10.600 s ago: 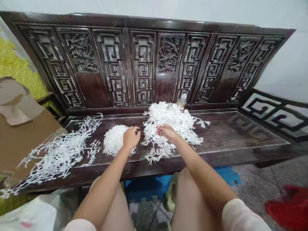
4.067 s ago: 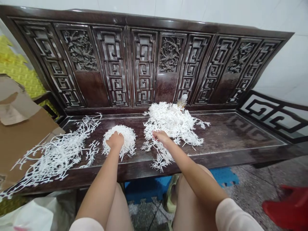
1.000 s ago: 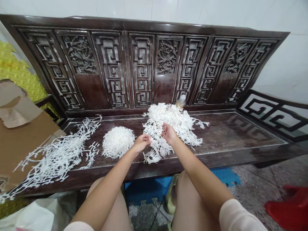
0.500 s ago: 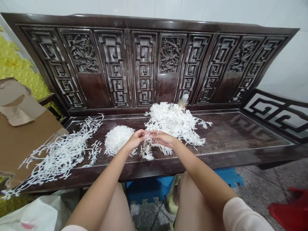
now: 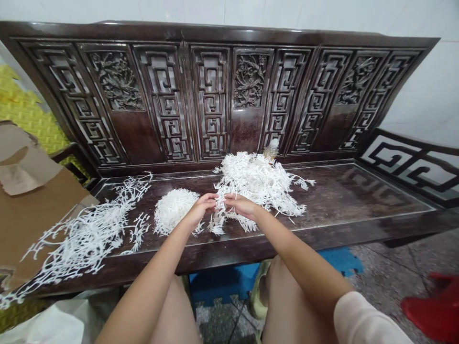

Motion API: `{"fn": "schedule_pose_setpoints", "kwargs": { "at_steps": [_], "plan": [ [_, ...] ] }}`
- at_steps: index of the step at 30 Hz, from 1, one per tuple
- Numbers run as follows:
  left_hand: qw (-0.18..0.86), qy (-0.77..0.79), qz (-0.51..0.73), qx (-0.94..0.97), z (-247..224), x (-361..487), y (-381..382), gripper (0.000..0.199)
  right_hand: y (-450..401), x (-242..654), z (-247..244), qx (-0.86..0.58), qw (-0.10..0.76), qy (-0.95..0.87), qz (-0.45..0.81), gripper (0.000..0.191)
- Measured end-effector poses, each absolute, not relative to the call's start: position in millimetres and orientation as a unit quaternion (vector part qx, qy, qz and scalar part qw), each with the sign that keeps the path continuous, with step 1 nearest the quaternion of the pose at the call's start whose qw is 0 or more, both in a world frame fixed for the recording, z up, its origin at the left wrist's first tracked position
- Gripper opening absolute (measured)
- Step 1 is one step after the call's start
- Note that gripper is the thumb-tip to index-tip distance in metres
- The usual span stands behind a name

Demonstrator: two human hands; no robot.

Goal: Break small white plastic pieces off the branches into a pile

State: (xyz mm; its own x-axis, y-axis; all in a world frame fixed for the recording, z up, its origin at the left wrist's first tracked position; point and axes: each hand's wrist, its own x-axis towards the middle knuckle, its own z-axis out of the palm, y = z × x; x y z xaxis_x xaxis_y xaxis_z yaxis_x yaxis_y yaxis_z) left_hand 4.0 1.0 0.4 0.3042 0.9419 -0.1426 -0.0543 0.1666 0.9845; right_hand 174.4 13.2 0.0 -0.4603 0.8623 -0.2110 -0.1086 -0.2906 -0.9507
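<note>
Hands: as we work both over the surface (image 5: 344, 191), our left hand (image 5: 211, 201) and right hand (image 5: 230, 201) face each other near the front edge, fingertips close but apart.
Left grip: narrow, thumb and fingers closed on a white sprig (image 5: 220, 206).
Right grip: narrow, fingertips on the same sprig from the other side; exact contact is too small for us to tell.
White sprig: between our hands, its lower end hanging in front of the large heap (image 5: 258, 181).
Large heap: loose white branching pieces, behind and to the right of our hands, with a few strands poking out at its right.
Small mound (image 5: 175, 210): rounded, short white pieces, just beside our left hand.
Stem tangle (image 5: 89, 239): long, thin white branches at far left, running off the surface over the cardboard (image 5: 39, 210).
Loose branch (image 5: 138, 231): between tangle and mound.
Bottle (image 5: 271, 150): clear, upright behind the large heap, lower part hidden from us.
Backrest (image 5: 247, 129): dark carved wood, behind everything on the seat.
Floor: we see a blue mat (image 5: 222, 286) below and something red (image 5: 433, 306) at right.
</note>
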Motion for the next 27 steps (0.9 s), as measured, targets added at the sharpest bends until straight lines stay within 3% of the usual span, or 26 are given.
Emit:
{"fn": "schedule_pose_setpoints", "kwargs": {
  "at_steps": [5,10,15,27],
  "plan": [
    [0.605,0.463,0.424,0.489,1,6,-1,0.030,11,174,3,-0.395,0.320,-0.534,0.675,0.019],
    [0.580,0.501,0.371,0.524,7,9,-6,0.035,6,173,7,-0.391,0.304,-0.541,0.680,0.018],
    [0.571,0.462,0.367,0.571,8,14,-10,0.027,3,172,8,-0.417,0.317,-0.515,0.679,0.025],
    [0.435,0.477,0.416,0.640,1,11,-5,0.029,3,172,14,-0.397,0.320,-0.526,0.680,0.015]
  ]
}}
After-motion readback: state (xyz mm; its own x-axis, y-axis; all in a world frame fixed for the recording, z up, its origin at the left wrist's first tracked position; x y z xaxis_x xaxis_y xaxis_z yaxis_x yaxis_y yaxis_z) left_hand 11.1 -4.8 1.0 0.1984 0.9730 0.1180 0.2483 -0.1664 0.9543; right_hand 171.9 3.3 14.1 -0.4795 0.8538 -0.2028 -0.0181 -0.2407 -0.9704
